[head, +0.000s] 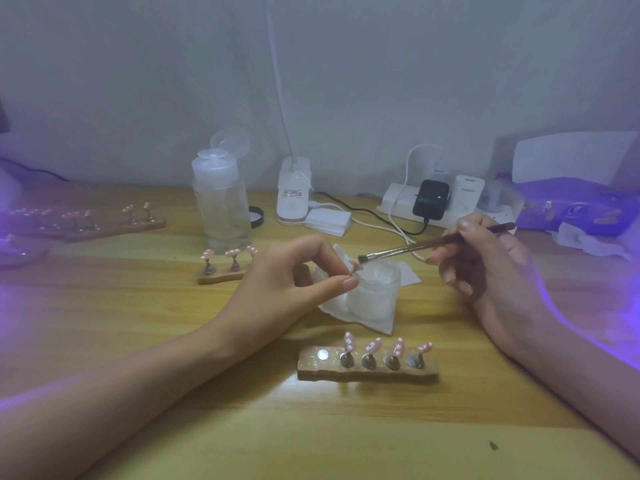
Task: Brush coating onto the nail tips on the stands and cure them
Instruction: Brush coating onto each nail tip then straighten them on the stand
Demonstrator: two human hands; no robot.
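Left hand [298, 275] pinching nail tip [355, 266] — right hand [485, 261] holding brush [415, 247]

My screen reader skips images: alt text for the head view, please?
The left hand pinches a nail tip by a frosted jar while the right hand holds a brush close to it. A stand holding four more sits nearer on the table.

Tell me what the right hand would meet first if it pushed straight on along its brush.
Probably the nail tip pinched by the left hand: the brush in the right hand points left at it, bristles close, above the jar. Depth is unclear.
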